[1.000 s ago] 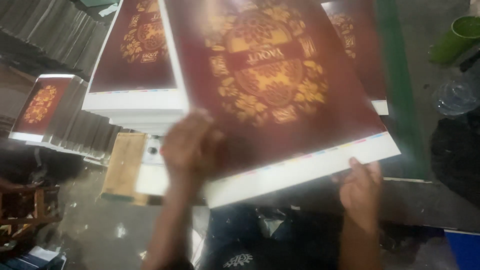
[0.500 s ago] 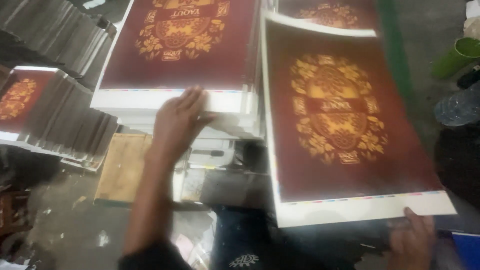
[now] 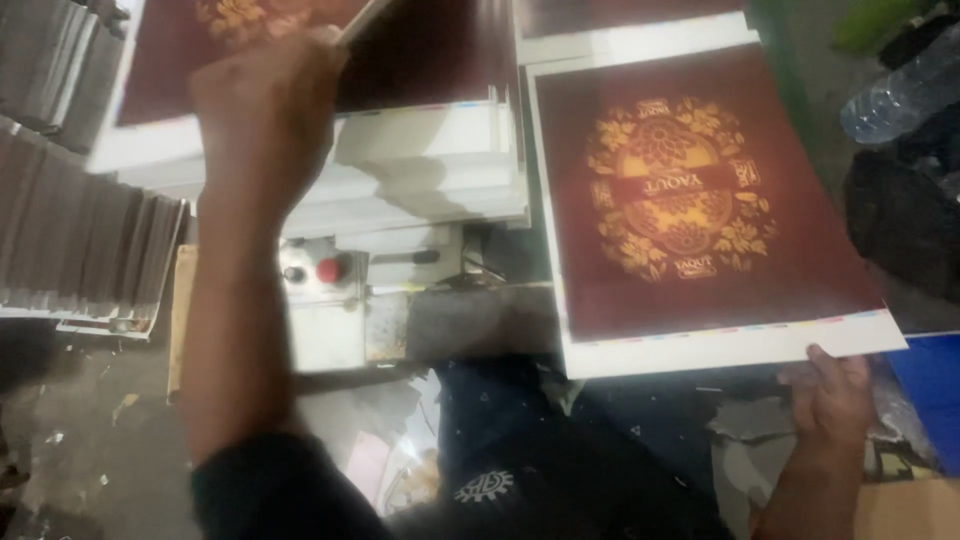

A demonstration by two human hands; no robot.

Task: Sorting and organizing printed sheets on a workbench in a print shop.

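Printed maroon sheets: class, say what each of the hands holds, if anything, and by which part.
The right hand holds the maroon sheet by its white bottom edge. The left hand lifts the stack's top sheet by its near edge.

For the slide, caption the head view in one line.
Left hand lifts a maroon sheet off the stack; right hand holds another gold-emblem sheet by its white edge.

Red button (image 3: 331, 269) on grey machine (image 3: 400, 300), plastic bottle (image 3: 900, 90) (lying), grey stacks (image 3: 70, 200)
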